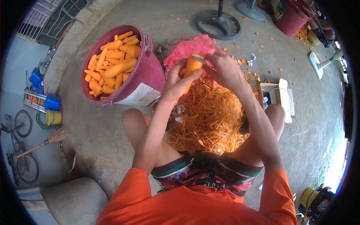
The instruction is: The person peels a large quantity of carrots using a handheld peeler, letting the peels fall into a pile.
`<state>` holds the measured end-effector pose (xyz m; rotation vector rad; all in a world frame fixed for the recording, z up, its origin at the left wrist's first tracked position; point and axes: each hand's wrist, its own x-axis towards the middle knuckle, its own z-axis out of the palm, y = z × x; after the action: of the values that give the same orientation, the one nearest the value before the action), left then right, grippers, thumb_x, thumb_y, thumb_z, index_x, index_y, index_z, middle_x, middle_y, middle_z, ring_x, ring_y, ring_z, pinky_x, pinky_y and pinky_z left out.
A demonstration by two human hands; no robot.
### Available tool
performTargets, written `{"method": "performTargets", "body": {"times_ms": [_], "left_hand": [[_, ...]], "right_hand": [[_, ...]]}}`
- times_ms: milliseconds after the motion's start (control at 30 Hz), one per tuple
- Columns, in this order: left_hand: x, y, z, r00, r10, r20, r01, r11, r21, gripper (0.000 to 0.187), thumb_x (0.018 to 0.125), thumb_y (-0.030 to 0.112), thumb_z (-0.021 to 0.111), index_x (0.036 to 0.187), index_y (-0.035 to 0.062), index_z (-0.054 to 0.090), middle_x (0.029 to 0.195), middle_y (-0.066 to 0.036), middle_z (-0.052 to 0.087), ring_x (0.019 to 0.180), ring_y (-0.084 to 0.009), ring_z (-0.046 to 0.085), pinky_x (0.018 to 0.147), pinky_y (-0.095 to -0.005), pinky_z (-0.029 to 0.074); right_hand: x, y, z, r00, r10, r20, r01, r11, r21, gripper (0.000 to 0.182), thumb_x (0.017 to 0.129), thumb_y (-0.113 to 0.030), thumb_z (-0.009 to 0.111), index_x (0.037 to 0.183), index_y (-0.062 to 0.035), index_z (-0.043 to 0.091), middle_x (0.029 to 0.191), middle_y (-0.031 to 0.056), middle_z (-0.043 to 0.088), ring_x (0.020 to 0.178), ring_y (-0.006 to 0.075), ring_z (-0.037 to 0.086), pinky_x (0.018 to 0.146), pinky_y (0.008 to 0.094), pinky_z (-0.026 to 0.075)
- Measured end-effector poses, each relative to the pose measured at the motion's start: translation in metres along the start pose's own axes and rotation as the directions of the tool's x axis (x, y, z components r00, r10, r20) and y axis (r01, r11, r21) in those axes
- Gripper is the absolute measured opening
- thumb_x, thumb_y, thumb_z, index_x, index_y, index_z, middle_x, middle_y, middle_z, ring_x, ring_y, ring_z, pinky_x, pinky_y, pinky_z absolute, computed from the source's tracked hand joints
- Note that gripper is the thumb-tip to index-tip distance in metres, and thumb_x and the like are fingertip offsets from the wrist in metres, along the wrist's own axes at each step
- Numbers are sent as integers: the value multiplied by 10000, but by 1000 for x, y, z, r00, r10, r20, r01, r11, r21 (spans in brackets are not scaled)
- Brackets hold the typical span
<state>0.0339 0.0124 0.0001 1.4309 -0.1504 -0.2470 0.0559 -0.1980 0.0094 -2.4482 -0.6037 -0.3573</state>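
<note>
1. Nearest the camera: orange shirt (195,206) and striped shorts (206,174) of the seated person, bare knees spread to either side.
2. Between the knees, on the concrete floor (105,142): a large heap of orange carrot peelings (210,120), thin strips, loosely piled.
3. Above the heap, both forearms reach forward. Left hand (178,80) is wrapped around a carrot (192,67), fingers closed on its lower part, carrot held roughly upright over the far side of the peelings.
4. Right hand (225,69) is closed on a small peeler (200,59), pressed against the top end of the carrot. The tool is mostly hidden by the fingers; its blade cannot be made out.
5. Just behind the hands: a pink mesh sack (191,48), bunched up on the floor, touching the far edge of the peelings.
6. Left of the hands: a maroon bucket (146,75) with a white label on its wall, filled with peeled carrots (112,63). It stands just beside the left knee.
7. Right of the right knee: a white box-like object (281,97), detail unclear.
8. Further out: a dark round fan base (218,24) past the sack; scattered carrot bits on the floor around it.
9. Far right: a second red bucket (290,17), with another person's leg partly in view beside it.
10. Far left edge: broom (41,144), bicycle (18,146), blue containers (45,92).
</note>
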Motion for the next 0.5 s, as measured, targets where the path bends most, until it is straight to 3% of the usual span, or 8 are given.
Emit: {"method": "performTargets", "body": {"times_ms": [67, 200, 267, 400, 467, 500], "left_hand": [[-5, 1, 9, 992, 112, -66, -99, 980, 171, 423, 907, 288, 831, 1211, 37, 677, 1053, -16, 688, 872, -67, 626, 712, -234, 511], [-3, -5, 7, 955, 259, -141, -224, 948, 225, 378, 900, 284, 839, 1147, 29, 712, 1010, -22, 699, 857, -82, 620, 735, -237, 509], [-3, -5, 1, 912, 395, -114, -303, 834, 462, 356, 893, 266, 844, 1107, 7, 728, 981, -28, 712, 855, -93, 626, 757, -243, 512], [-7, 0, 2, 923, 355, -149, -256, 854, 452, 337, 880, 231, 846, 1065, -32, 745, 991, -86, 765, 912, -119, 681, 803, -302, 543], [-4, -4, 1, 903, 418, -98, -353, 853, 384, 320, 890, 234, 838, 1068, -17, 750, 1010, -70, 764, 906, -120, 681, 797, -290, 540], [-3, -6, -2, 904, 416, -96, -352, 853, 385, 320, 890, 234, 838, 1068, -17, 750, 1010, -70, 764, 906, -120, 681, 797, -290, 540]], "right_hand": [[-3, -3, 1, 999, 13, 50, -12, 1000, -13, 266, 875, -252, 749, 1041, -58, 673, 935, 185, 705, 873, 406, 687, 726, 512, 537], [-7, -10, -1, 998, -22, 60, 23, 1000, -3, 267, 870, -238, 747, 1047, -53, 671, 964, 193, 687, 887, 403, 688, 724, 521, 541], [-8, -14, -1, 996, -29, 87, 28, 1000, 13, 261, 871, -231, 744, 1048, -53, 671, 962, 194, 681, 891, 403, 688, 721, 524, 543], [-9, -15, 4, 998, 2, 66, -2, 1000, -1, 249, 881, -219, 729, 1058, -55, 669, 940, 197, 680, 887, 413, 688, 735, 520, 552], [-6, -14, 8, 998, 32, 57, -30, 999, -27, 250, 884, -217, 724, 1067, -57, 669, 929, 203, 687, 888, 417, 690, 745, 515, 555], [-3, -13, 10, 984, 137, 110, -131, 990, -61, 246, 887, -229, 726, 1054, -55, 679, 922, 214, 698, 898, 419, 693, 755, 511, 558]]}}
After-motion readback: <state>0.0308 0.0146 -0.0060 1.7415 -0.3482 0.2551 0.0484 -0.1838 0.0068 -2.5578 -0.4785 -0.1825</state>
